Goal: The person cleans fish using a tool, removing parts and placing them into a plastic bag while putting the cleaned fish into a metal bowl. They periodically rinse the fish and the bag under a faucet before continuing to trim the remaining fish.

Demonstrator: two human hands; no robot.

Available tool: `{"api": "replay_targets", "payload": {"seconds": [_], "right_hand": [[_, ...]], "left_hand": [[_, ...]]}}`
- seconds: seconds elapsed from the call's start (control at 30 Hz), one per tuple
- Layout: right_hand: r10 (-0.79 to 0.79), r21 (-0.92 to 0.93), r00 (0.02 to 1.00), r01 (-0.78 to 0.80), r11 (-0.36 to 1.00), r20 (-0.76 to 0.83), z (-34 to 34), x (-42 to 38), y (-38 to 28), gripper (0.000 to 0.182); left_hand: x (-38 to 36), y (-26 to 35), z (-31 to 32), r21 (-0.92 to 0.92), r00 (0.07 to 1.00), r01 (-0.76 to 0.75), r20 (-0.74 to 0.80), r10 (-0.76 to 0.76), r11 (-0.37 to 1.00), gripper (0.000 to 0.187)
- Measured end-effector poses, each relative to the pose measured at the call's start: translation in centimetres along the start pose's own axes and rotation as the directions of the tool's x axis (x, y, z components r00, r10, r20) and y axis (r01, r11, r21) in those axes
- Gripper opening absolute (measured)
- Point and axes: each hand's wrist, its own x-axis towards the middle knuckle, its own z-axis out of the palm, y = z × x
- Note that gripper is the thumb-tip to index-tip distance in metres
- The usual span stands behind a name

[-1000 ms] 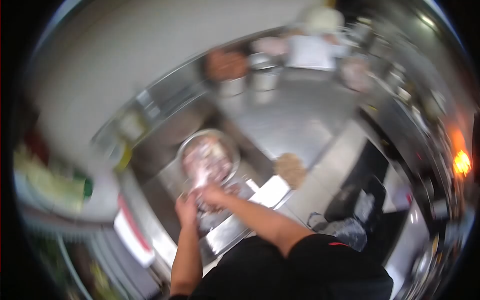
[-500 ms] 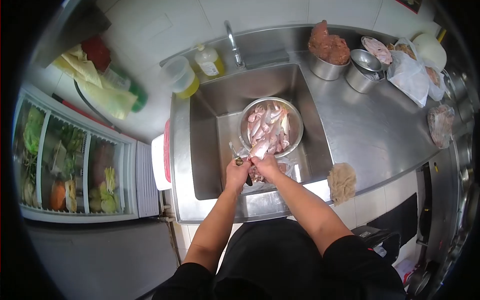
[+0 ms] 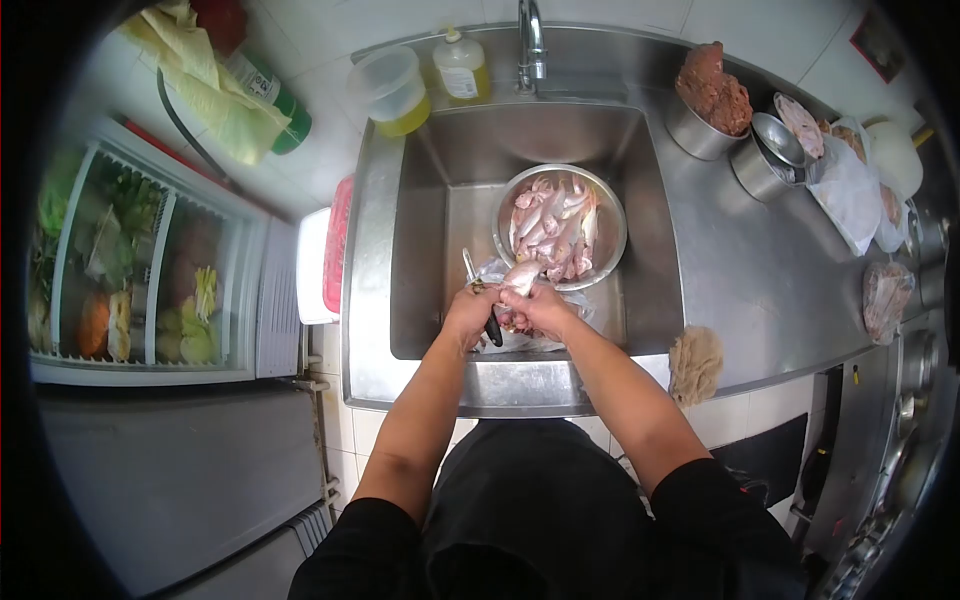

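Note:
Over the front of the steel sink (image 3: pixel 425 280), my left hand (image 3: pixel 467 316) is closed round a knife (image 3: pixel 494 330). Its black handle sticks out below the fist, and its narrow metal blade points up and away. Close beside it, my right hand (image 3: pixel 546 312) grips a pale, pinkish fish (image 3: pixel 522 276), and the fingers of both hands meet at its near end. Just beyond, a round metal bowl (image 3: pixel 617 256) holds several more fish. Beneath my hands lies a clear plastic bag (image 3: pixel 530 344), whose contents are mostly hidden.
A tap (image 3: pixel 531 50), a soap bottle (image 3: pixel 461 68) and a plastic tub (image 3: pixel 388 88) stand behind the sink. A brown cloth (image 3: pixel 695 365) hangs at the front edge. To the right are a pot of minced meat (image 3: pixel 713 88) and plastic bags (image 3: pixel 842 195). A glass-topped fridge (image 3: pixel 150 270) is left.
The camera view has shifted, so the sink and counter appear higher and further right. Both hands keep their holds, and the fish between them is tilted a little differently.

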Motion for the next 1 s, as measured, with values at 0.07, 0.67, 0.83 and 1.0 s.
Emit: {"api": "replay_targets", "payload": {"seconds": [0.07,0.67,0.83,1.0], "right_hand": [[0.017,-0.126,0.999,-0.013,0.992,0.036,0.0,-0.1,-1.0,0.015],[-0.065,-0.682,0.942,-0.191,0.706,-0.330,0.2,5.2,1.6,0.037],[0.184,-0.448,0.928,-0.321,0.834,-0.322,1.8,2.7,-1.6,0.035],[0.324,-0.359,0.881,-0.442,0.822,-0.344,2.3,2.5,-2.0,0.038]], "left_hand": [[-0.3,0.6,-0.3,-0.068,0.999,0.041,0.014,-0.040,0.997,0.022],[1.6,-0.4,-0.1,0.753,0.937,-0.040,-0.200,0.286,0.657,0.033],[2.8,-0.8,0.4,0.778,0.919,0.006,-0.251,0.303,0.628,0.031],[4.9,-2.4,0.4,0.749,0.934,0.075,-0.284,0.218,0.658,0.035]]}}
